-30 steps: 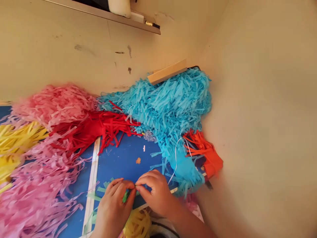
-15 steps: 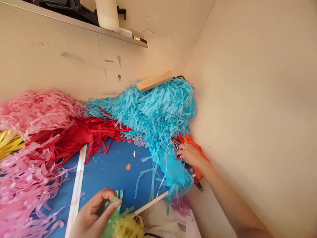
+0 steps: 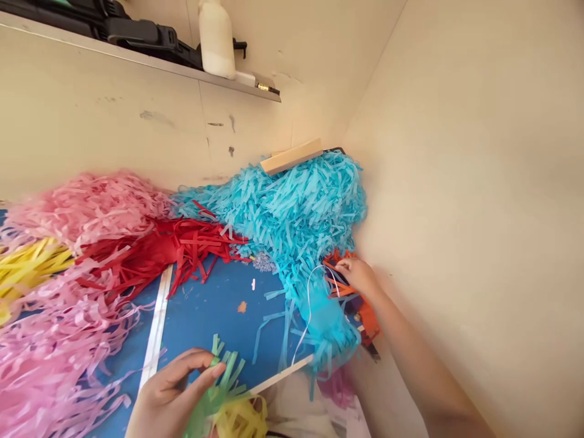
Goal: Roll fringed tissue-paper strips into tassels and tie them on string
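Observation:
My left hand (image 3: 182,389) is at the lower middle, thumb and forefinger pinched on a green tissue-paper fringe (image 3: 216,389) whose cut strips fan out upward. A yellow paper fringe (image 3: 241,417) hangs just beside it. Over at the right, by the wall, my right hand (image 3: 358,277) has its fingertips closed on an orange paper fringe (image 3: 337,289); the exact grip is partly hidden. A thin white ribbon (image 3: 309,304) loops up close to those fingers. Next to it, a blue paper fringe (image 3: 326,319) hangs over the table corner.
A large blue fringe heap (image 3: 301,201) fills the back corner, with a wooden strip (image 3: 292,157) on top. Red (image 3: 159,246), pink (image 3: 95,210) and yellow fringes (image 3: 36,264) cover the left of the blue table (image 3: 205,310). Above, a wall shelf (image 3: 150,64) holds a white bottle (image 3: 216,39).
My right hand has drawn its fingers together, and the orange fringe around it has shifted. The green strips in my left hand now spread upward. The view has moved slightly left and up.

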A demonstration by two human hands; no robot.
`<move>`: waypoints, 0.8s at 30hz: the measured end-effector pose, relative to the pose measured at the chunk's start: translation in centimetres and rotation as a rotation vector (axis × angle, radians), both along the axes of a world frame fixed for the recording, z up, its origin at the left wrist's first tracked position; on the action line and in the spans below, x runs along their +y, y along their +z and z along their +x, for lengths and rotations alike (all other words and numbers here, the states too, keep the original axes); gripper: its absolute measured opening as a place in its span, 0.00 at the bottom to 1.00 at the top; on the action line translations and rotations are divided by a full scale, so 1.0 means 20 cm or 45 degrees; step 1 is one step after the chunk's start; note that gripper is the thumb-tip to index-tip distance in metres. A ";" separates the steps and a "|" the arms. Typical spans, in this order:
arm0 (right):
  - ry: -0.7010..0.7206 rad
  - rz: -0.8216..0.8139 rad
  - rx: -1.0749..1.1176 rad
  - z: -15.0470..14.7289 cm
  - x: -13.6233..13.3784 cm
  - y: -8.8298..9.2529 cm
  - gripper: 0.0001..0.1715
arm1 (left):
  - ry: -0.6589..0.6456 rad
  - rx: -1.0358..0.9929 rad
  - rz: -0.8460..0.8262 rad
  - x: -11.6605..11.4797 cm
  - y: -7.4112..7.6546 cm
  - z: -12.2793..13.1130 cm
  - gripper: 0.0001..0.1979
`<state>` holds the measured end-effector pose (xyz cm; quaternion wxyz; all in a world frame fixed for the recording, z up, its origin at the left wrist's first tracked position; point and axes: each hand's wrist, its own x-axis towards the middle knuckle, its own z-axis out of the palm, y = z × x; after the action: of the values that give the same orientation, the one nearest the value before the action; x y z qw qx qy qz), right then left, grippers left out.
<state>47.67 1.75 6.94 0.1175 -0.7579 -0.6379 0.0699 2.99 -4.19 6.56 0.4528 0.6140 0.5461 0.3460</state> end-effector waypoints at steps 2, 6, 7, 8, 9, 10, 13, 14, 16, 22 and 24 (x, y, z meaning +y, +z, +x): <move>-0.065 -0.022 0.009 -0.02 0.03 -0.03 0.08 | 0.007 -0.018 -0.027 0.00 0.00 0.00 0.18; -0.111 0.101 0.001 -0.12 0.01 0.02 0.13 | 0.125 -0.144 -0.138 0.00 0.01 0.01 0.20; -0.088 0.158 0.014 -0.18 -0.02 0.05 0.16 | 0.169 -0.203 -0.187 0.00 0.02 0.01 0.21; -0.023 0.225 0.061 -0.25 -0.06 0.08 0.18 | 0.213 -0.273 -0.246 0.00 0.02 0.03 0.22; 0.079 0.296 0.150 -0.33 -0.10 0.11 0.20 | 0.256 -0.356 -0.312 0.00 0.03 0.04 0.22; 0.198 0.371 0.272 -0.42 -0.14 0.13 0.20 | 0.294 -0.452 -0.381 0.00 0.03 0.06 0.23; 0.400 0.573 0.602 -0.70 -0.23 0.11 0.17 | 0.380 -0.764 -0.532 0.00 0.04 0.12 0.22; 0.376 0.603 0.604 -0.76 -0.24 0.09 0.16 | 0.394 -0.851 -0.567 0.00 0.04 0.13 0.21; 0.266 0.597 0.468 -0.81 -0.20 0.02 0.18 | 0.419 -0.962 -0.623 -0.01 0.04 0.13 0.21; -0.139 0.557 -0.019 -0.52 0.04 0.02 0.29 | 0.494 -0.947 -0.648 -0.02 0.00 0.07 0.23; -0.301 0.726 0.020 -0.49 0.02 0.13 0.31 | 0.481 -0.950 -0.663 -0.01 -0.01 0.07 0.23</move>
<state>37.91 2.20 9.52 0.3378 -0.7627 -0.5382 -0.1203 4.48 -4.48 6.38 0.6852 0.2048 0.5168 0.4706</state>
